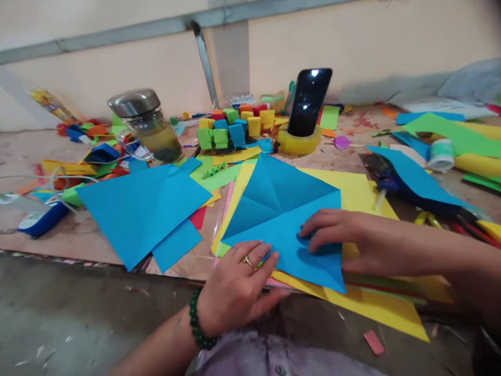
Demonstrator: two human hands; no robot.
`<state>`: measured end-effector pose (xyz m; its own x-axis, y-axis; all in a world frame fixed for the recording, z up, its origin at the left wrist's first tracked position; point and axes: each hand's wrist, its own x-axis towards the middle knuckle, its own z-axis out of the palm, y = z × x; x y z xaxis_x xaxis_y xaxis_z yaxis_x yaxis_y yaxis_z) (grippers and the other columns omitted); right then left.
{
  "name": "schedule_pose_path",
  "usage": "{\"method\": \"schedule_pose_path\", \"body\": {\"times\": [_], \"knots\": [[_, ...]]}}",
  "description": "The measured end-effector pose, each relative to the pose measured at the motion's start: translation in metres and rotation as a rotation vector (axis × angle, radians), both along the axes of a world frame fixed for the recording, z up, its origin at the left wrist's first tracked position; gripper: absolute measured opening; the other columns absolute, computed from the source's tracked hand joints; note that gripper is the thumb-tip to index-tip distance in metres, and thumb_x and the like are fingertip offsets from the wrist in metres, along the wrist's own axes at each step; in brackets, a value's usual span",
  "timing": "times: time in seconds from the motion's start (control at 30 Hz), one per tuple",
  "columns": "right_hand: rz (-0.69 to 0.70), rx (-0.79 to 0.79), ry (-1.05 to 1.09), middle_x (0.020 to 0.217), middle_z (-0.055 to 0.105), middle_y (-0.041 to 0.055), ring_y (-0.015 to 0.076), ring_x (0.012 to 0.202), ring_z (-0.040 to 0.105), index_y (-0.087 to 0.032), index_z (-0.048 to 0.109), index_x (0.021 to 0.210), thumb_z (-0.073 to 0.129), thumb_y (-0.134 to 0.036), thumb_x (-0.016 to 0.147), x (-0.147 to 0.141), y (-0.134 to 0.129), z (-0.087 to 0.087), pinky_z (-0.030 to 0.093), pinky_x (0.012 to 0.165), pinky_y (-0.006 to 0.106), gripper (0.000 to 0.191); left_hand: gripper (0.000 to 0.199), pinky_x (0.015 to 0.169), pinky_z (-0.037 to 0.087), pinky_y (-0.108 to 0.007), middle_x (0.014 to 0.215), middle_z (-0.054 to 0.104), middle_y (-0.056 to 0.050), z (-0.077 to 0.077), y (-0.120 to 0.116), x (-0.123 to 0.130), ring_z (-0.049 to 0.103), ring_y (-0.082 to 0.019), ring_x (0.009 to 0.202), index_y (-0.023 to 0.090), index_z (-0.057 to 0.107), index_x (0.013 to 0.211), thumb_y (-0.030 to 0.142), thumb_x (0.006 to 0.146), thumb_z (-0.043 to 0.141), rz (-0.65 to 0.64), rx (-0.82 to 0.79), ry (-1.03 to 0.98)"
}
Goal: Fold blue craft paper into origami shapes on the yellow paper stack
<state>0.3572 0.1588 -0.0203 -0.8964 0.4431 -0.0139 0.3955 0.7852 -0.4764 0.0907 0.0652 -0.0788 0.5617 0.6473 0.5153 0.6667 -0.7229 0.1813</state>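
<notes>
A blue sheet of paper [285, 193] with crease lines lies on yellow sheets [376, 308] at the table's front edge. My left hand [242, 282], with a ring and a green bead bracelet, rests on the blue sheet's lower left edge, fingers spread a little and thumb below the edge. Over the sheet's right part is my right hand [348, 235], its fingers bent and apart, fingertips on or just above the paper. Another blue sheet [144, 209] lies to the left, over a smaller blue piece [178, 245].
Behind stand a glass jar [156, 130], small folded paper blocks [229, 128] and a phone [311, 102] in a yellow tape roll [299, 142]. A blue tool [43, 219] with a cable lies left. Right are a white-green container [441, 155], scissors [385, 175] and coloured paper.
</notes>
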Motion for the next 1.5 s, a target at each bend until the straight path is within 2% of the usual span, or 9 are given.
{"method": "schedule_pose_path", "body": {"times": [0.17, 0.3, 0.43, 0.53, 0.67, 0.97, 1.5], "knots": [[-0.033, -0.191, 0.128, 0.109, 0.071, 0.0023, 0.0201, 0.102, 0.066, -0.031, 0.076, 0.088, 0.061, -0.028, 0.087, 0.008, 0.015, -0.018, 0.053, 0.088, 0.03, 0.015, 0.036, 0.094, 0.058, -0.039, 0.11, 0.072, -0.013, -0.001, 0.001, 0.0, 0.066, -0.026, 0.107, 0.013, 0.067, 0.113, 0.039, 0.088, 0.062, -0.002, -0.001, -0.048], [-0.17, -0.285, 0.197, 0.095, 0.073, 0.0029, 0.0188, 0.087, 0.068, -0.027, 0.073, 0.077, 0.061, -0.04, 0.088, 0.003, 0.014, -0.026, 0.054, 0.075, 0.027, 0.021, 0.032, 0.091, 0.06, -0.038, 0.112, 0.072, -0.013, -0.001, -0.001, 0.0, 0.068, -0.027, 0.106, 0.012, 0.069, 0.107, 0.035, 0.086, 0.064, 0.014, 0.011, -0.048], [-0.413, -0.232, 0.234, 0.075, 0.068, 0.0026, 0.0187, 0.068, 0.063, -0.024, 0.066, 0.067, 0.066, -0.052, 0.081, -0.009, 0.009, -0.027, 0.05, 0.062, 0.03, 0.031, 0.027, 0.09, 0.06, -0.037, 0.11, 0.073, -0.013, 0.001, -0.002, 0.0, 0.068, -0.027, 0.106, 0.012, 0.07, 0.103, 0.031, 0.086, 0.064, 0.014, 0.031, -0.068], [-0.53, -0.15, 0.206, 0.075, 0.065, 0.0034, 0.0199, 0.072, 0.06, -0.022, 0.064, 0.068, 0.067, -0.052, 0.08, -0.015, 0.005, -0.026, 0.047, 0.065, 0.033, 0.033, 0.025, 0.088, 0.061, -0.037, 0.105, 0.074, -0.013, 0.002, -0.001, 0.0, 0.069, -0.027, 0.103, 0.01, 0.071, 0.099, 0.03, 0.086, 0.063, -0.001, 0.06, -0.106], [-0.493, -0.079, 0.179, 0.08, 0.064, 0.0057, 0.0216, 0.08, 0.059, -0.021, 0.062, 0.068, 0.063, -0.047, 0.085, -0.017, 0.003, -0.027, 0.045, 0.071, 0.036, 0.031, 0.026, 0.086, 0.062, -0.038, 0.103, 0.075, -0.014, 0.002, 0.0, 0.0, 0.07, -0.029, 0.101, 0.007, 0.071, 0.097, 0.029, 0.085, 0.063, -0.015, 0.056, -0.108], [-0.461, 0.03, 0.183, 0.077, 0.061, 0.0045, 0.0205, 0.077, 0.055, -0.021, 0.059, 0.069, 0.063, -0.043, 0.086, -0.017, 0.003, -0.036, 0.042, 0.071, 0.036, 0.028, 0.026, 0.084, 0.063, -0.04, 0.103, 0.074, -0.014, 0.001, -0.001, 0.0, 0.07, -0.031, 0.1, 0.005, 0.071, 0.096, 0.026, 0.083, 0.065, -0.029, 0.059, -0.104], [-0.443, 0.057, 0.179, 0.075, 0.058, 0.0037, 0.0199, 0.075, 0.052, -0.021, 0.055, 0.068, 0.064, -0.042, 0.086, -0.016, 0.005, -0.038, 0.04, 0.069, 0.035, 0.029, 0.028, 0.088, 0.061, -0.035, 0.102, 0.075, -0.013, 0.006, 0.003, 0.001, 0.071, -0.026, 0.1, 0.007, 0.069, 0.097, 0.03, 0.082, 0.066, -0.009, 0.0, -0.15]]}}
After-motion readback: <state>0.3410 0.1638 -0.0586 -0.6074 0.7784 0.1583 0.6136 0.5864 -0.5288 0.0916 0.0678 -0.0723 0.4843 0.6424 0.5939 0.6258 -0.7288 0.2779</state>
